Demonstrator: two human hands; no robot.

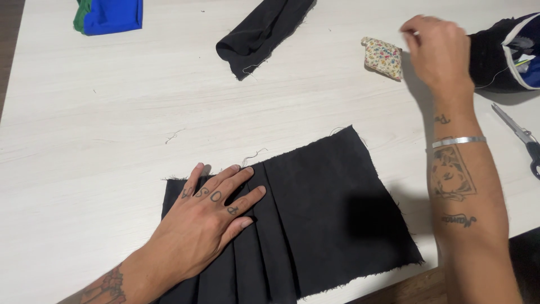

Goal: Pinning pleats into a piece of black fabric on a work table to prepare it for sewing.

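The left hand (208,217) lies flat, fingers spread, on the pleated black woven cloth panel (315,225), pressing down the folds at the panel's left part; its grip is wide open and holds nothing. The panel rests on the pale wood-grain bench (112,112) near its front edge, a rough rectangle with frayed edges, its pleats running from the far edge toward the person.

The right hand (439,50) is well apart from the panel, far and to the right, reaching up the bench just beside the small floral-print fabric pincushion (383,57). Its fingers are curled and blurred, so I cannot tell whether the grip pinches anything. The pincushion is soft and plump, lying just left of that hand, so the right hand is much the nearer to it.

A dark fabric pouch with white trim (503,53) sits behind the right hand; metal scissors (520,138) lie at the right edge. A rolled black cloth strip (261,31) and folded blue and green fabric (109,16) lie along the far side.
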